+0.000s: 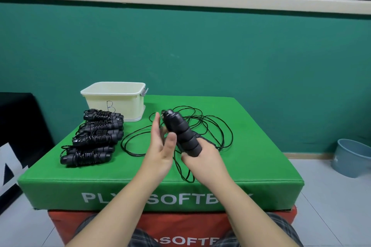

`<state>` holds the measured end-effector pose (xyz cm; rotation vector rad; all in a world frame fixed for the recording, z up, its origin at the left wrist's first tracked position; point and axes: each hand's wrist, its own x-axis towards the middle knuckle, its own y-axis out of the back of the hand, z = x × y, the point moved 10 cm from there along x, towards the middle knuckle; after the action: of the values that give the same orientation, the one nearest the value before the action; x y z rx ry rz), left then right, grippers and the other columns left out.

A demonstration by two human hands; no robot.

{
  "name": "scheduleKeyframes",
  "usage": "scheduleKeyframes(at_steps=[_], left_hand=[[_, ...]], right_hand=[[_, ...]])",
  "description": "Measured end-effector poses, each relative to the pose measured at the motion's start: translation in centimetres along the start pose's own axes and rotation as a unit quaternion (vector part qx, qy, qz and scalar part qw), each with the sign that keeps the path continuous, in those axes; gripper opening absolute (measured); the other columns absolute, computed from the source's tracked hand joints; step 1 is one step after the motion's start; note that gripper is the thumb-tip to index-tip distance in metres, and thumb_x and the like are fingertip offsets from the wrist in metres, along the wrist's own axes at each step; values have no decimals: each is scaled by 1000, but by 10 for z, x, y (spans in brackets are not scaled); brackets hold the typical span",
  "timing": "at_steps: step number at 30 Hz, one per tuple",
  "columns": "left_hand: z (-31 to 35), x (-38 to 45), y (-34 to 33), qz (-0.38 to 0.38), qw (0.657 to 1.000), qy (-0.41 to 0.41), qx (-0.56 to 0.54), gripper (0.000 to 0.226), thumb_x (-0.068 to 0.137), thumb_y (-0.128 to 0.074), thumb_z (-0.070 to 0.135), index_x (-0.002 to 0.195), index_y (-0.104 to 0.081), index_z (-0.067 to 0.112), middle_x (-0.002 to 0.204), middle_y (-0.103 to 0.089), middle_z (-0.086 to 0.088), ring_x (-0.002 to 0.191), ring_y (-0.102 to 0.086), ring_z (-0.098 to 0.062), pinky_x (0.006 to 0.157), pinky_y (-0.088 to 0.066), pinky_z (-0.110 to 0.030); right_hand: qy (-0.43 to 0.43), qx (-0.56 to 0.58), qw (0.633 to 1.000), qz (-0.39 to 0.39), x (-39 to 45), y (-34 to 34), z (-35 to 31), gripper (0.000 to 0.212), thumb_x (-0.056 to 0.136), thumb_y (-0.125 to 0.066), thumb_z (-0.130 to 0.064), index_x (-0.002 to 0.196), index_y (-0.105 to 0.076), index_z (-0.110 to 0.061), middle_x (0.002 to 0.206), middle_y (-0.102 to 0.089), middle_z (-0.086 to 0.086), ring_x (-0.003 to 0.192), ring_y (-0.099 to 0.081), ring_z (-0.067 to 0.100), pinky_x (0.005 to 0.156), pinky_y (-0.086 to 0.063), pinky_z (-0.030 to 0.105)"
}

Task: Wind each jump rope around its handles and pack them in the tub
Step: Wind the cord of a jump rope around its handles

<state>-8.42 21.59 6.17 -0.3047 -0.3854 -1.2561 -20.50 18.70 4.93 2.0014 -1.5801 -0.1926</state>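
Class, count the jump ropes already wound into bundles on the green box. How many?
4, in a column left of the hands: nearest the tub, then and closest. None visible inside the tub.

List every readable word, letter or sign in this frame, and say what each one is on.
"B": handwritten on the front wall of the cream tub.
"PL... SOFTB...": white print on the front face of the green soft box; the forearms hide the middle and last letters.
"...SOFT...": white print on the red box underneath, partly cut off.
White shapes on the black panel at left: not readable.
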Motion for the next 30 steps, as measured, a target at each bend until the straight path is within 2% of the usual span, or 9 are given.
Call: scheduleKeyframes(at_steps=[2, 7, 9, 11, 15, 19, 23, 26, 30], left_hand=[[-26, -8, -9, -60, 997, 42, -3, 132, 41, -59, 90, 142, -10, 20, 115, -52, 8, 103, -58, 3, 94, -43, -25], [-64, -30, -27, -217, 943, 50, 249, 41, 79, -72, 34, 108, -46, 47, 101, -64, 15, 100, -59, 3, 96, -44, -31], [-58, -30, -31, -224, 920, 11, 322, 20, 89, -61, 30, 91, -53, 48, 89, -62, 24, 95, -59, -4, 92, -45, -34], [-52, -29, -36, -236, 912, -7, 336, 7, 91, -56, 33, 95, -56, 39, 91, -55, 25, 95, -54, -5, 89, -44, -31], [-47, -30, -42, -242, 920, -12, 308, 25, 87, -56, 43, 102, -57, 24, 104, -56, 22, 103, -51, 4, 92, -42, -24], [-46, -28, -42, -233, 916, -14, 328, 12, 96, -52, 26, 96, -52, 14, 80, -58, 33, 72, -50, 9, 71, -41, -25], [-50, -25, -25, -196, 922, -1, 334, 18, 99, -46, 24, 85, -41, 35, 73, -63, 14, 69, -54, -6, 73, -44, -33], [-50, -19, -11, -174, 927, -9, 332, 22, 98, -48, 21, 95, -55, 42, 65, -55, 13, 62, -50, -1, 65, -42, -26], [-55, -8, 10, -188, 891, -32, 412, 35, 98, -46, 14, 127, -58, 29, 108, -61, 17, 100, -56, 1, 90, -43, -21]], right_hand=[[-13, 49, 998, 22, 2, 10, 0, 9, 77, -63, -24, 75, -55, -20, 63, -57, -5, 55, -46, 13, 55, -39, 27], [-12, 67, 996, 49, 5, 24, -3, 7, 79, -60, -20, 77, -53, -19, 65, -56, -5, 60, -47, 14, 60, -39, 28], [-18, 74, 996, 53, 5, 24, 1, 8, 79, -60, -21, 78, -53, -19, 64, -55, -6, 59, -46, 14, 60, -39, 29], [-26, 92, 994, 58, 5, 24, 5, 10, 80, -62, -22, 76, -52, -19, 61, -52, -7, 57, -44, 13, 58, -37, 28], [-41, 129, 989, 67, 5, 27, 9, 12, 83, -65, -23, 81, -57, -14, 63, -54, -5, 56, -44, 13, 56, -37, 27], [-42, 152, 986, 63, 6, 27, 9, 16, 83, -66, -23, 86, -59, -10, 67, -58, 0, 59, -48, 16, 59, -41, 28], [-35, 155, 986, 59, 6, 30, 12, 15, 81, -69, -25, 87, -60, -14, 70, -63, 0, 66, -58, 20, 59, -43, 30], [-25, 148, 987, 55, 4, 30, 17, 14, 80, -70, -26, 86, -60, -19, 72, -63, -2, 67, -58, 19, 59, -47, 34], [-8, 141, 989, 32, -2, 26, 22, 13, 81, -70, -17, 86, -59, -23, 67, -60, -8, 61, -54, 13, 62, -54, 45]])
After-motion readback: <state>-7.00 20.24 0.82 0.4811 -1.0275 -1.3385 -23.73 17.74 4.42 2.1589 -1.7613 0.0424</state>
